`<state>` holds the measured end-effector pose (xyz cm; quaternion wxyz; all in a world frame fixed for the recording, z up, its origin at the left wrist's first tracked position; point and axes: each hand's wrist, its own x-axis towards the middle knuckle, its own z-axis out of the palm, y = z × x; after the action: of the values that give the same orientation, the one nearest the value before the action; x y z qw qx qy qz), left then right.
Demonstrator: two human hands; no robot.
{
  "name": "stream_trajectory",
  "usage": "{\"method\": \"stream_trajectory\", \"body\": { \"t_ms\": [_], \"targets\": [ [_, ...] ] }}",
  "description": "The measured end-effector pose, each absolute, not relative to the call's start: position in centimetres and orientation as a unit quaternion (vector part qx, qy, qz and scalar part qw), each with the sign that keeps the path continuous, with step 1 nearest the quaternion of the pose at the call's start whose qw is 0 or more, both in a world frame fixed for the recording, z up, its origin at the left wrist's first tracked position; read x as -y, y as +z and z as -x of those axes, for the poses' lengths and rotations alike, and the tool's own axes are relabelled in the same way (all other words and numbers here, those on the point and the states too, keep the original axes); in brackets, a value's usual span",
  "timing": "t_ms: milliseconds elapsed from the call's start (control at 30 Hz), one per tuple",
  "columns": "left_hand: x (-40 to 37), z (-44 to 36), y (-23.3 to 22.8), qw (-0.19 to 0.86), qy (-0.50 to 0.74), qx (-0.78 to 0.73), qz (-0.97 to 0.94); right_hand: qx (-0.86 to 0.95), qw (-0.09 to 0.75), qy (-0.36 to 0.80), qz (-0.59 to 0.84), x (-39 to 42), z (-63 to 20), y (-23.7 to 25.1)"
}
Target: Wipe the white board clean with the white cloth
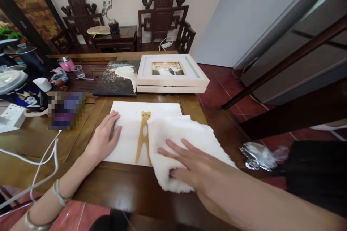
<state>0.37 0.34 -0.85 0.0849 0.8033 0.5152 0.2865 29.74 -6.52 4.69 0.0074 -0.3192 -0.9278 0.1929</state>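
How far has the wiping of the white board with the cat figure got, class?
Done: I cannot tell; the bare part of the white board shows no clear sign of wiping. In hand: the left hand lies flat on the board's left side, and the right hand presses the white cloth over its right side. Left: the amber cat figure and the area left of it are uncovered.
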Motion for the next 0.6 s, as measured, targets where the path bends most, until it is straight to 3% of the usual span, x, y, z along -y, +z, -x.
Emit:
{"method": "stream_trajectory", "body": {
  "t_ms": [167, 333, 467, 600],
  "targets": [
    [-0.2, -0.5, -0.8, 0.112, 0.25, -0.519, -0.81, 0.902, -0.022, 0.192, 0.386, 1.8, -30.8, 5.7],
    [-0.3, -0.5, -0.7, 0.119, 0.25, -0.516, -0.811, 0.905, 0.001, 0.146, 0.4, -3.4, -30.8, 4.5],
    [-0.3, -0.6, -0.7, 0.119, 0.249, -0.526, -0.804, 0.912, -0.003, 0.134, 0.387, -1.8, -30.2, 4.1],
    [-0.4, -0.7, -0.8, 0.104, 0.248, -0.528, -0.806, 0.912, -0.022, 0.207, 0.354, 3.3, -29.9, 5.9]
  ]
}}
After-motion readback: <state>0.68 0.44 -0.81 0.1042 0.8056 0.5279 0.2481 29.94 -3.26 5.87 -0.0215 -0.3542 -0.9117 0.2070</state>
